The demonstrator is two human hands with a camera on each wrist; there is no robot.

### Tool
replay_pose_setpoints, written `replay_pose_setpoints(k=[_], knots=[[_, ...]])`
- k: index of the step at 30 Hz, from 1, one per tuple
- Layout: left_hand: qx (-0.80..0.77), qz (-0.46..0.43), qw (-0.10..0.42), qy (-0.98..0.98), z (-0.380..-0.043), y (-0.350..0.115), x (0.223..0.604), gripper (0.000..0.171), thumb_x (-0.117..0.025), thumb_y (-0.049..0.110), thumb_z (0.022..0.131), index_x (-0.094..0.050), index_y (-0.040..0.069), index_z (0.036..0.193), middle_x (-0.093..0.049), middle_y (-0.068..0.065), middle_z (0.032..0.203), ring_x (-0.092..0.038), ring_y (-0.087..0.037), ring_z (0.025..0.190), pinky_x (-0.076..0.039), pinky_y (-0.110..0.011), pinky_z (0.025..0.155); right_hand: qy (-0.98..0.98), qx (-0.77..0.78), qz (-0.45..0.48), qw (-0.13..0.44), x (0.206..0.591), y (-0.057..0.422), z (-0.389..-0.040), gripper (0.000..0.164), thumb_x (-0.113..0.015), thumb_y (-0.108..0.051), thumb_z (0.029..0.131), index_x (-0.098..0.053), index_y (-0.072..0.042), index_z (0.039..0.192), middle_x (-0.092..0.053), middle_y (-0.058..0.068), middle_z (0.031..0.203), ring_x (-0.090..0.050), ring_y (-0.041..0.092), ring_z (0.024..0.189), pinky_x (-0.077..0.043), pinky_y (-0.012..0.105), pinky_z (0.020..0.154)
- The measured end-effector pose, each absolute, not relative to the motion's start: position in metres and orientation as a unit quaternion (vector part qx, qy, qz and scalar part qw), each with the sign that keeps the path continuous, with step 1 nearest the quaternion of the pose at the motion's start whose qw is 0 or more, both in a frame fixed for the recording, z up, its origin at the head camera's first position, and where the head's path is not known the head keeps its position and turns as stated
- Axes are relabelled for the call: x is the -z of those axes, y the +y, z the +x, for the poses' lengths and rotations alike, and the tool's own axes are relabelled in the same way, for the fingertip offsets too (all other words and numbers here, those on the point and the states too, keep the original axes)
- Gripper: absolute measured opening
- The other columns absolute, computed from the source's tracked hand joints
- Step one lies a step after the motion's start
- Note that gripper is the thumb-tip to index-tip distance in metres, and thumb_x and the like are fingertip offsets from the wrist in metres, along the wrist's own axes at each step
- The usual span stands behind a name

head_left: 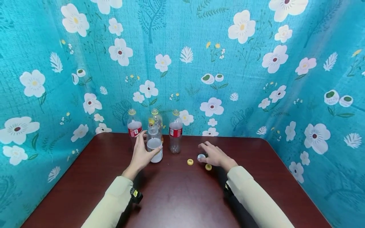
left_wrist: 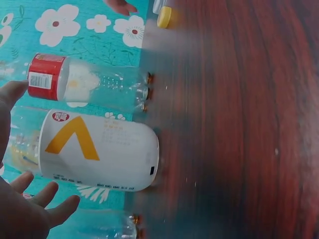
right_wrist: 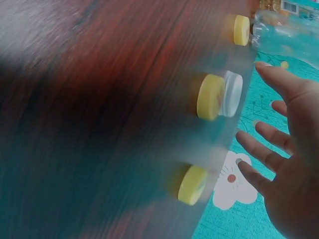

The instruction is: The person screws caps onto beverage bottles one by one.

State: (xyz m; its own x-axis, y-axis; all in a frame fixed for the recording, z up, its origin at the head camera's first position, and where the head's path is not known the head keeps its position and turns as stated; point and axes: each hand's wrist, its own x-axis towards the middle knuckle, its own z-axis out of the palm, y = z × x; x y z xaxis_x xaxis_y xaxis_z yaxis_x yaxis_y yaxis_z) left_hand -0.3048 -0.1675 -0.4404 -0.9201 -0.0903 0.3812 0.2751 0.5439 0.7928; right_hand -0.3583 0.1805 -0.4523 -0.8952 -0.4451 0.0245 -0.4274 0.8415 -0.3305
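Observation:
A clear bottle with a white label [head_left: 154, 144] stands upright on the table, its mouth uncapped. My left hand [head_left: 141, 153] is spread about it, thumb on the right side and fingers on the left; in the left wrist view its fingers [left_wrist: 62, 211] are loose beside the label, which bears a yellow chevron. On the right, my right hand [head_left: 215, 155] hovers with relaxed fingers over a white cap [head_left: 201, 157]. Yellow caps [head_left: 190, 162] lie around it; the right wrist view has three, with one yellow cap [right_wrist: 210, 97] beside the white cap [right_wrist: 233, 94].
Behind the white-labelled bottle stand a red-labelled bottle [head_left: 134, 126] on the left, a yellow-labelled bottle [head_left: 156, 118] and another red-labelled bottle [head_left: 175, 133] on the right. Blue flowered cloth [head_left: 182, 79] borders the dark red table [head_left: 179, 196] at its back and sides.

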Motion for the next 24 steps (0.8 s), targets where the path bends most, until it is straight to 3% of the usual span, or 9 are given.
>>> replay_pose_setpoints(k=[5, 11, 19, 24], knots=[[0.495, -0.036, 0.149, -0.855, -0.307, -0.161, 0.445, 0.101, -0.083, 0.046, 0.084, -0.022, 0.018, 0.159, -0.040, -0.015, 0.151, -0.042, -0.035, 0.139, -0.044, -0.062, 0.106, 0.965, 0.132, -0.223, 0.032, 0.461, 0.175, -0.361, 0.061, -0.078, -0.041, 0.090, -0.057, -0.019, 0.143, -0.055, 0.007, 0.135, -0.060, 0.025, 0.107, -0.046, 0.054, 0.103], [0.502, -0.026, 0.138, -0.854, -0.317, -0.158, 0.444, 0.099, -0.079, 0.050, 0.086, -0.022, 0.016, 0.160, -0.042, -0.017, 0.153, -0.044, -0.035, 0.139, -0.044, -0.061, 0.107, 0.965, 0.111, -0.234, 0.034, 0.465, 0.173, -0.367, 0.050, -0.080, -0.041, 0.088, -0.066, -0.023, 0.133, -0.057, 0.004, 0.122, -0.058, 0.019, 0.097, -0.053, 0.044, 0.087], [0.504, -0.011, 0.125, -0.854, -0.322, -0.160, 0.441, 0.087, -0.077, 0.043, 0.091, -0.026, 0.017, 0.157, -0.048, -0.015, 0.151, -0.049, -0.035, 0.135, -0.045, -0.061, 0.105, 0.952, 0.148, -0.262, 0.058, 0.465, 0.166, -0.369, 0.023, -0.077, -0.025, 0.092, -0.072, -0.016, 0.113, -0.058, 0.003, 0.112, -0.057, 0.020, 0.094, -0.055, 0.040, 0.085], [0.520, -0.018, 0.125, -0.845, -0.322, -0.161, 0.441, 0.084, -0.076, 0.041, 0.092, -0.028, 0.015, 0.156, -0.049, -0.018, 0.149, -0.050, -0.037, 0.134, -0.045, -0.063, 0.105, 0.954, 0.147, -0.253, 0.061, 0.465, 0.163, -0.369, 0.021, -0.077, -0.025, 0.092, -0.068, -0.017, 0.109, -0.057, 0.001, 0.109, -0.057, 0.019, 0.091, -0.056, 0.040, 0.083]])
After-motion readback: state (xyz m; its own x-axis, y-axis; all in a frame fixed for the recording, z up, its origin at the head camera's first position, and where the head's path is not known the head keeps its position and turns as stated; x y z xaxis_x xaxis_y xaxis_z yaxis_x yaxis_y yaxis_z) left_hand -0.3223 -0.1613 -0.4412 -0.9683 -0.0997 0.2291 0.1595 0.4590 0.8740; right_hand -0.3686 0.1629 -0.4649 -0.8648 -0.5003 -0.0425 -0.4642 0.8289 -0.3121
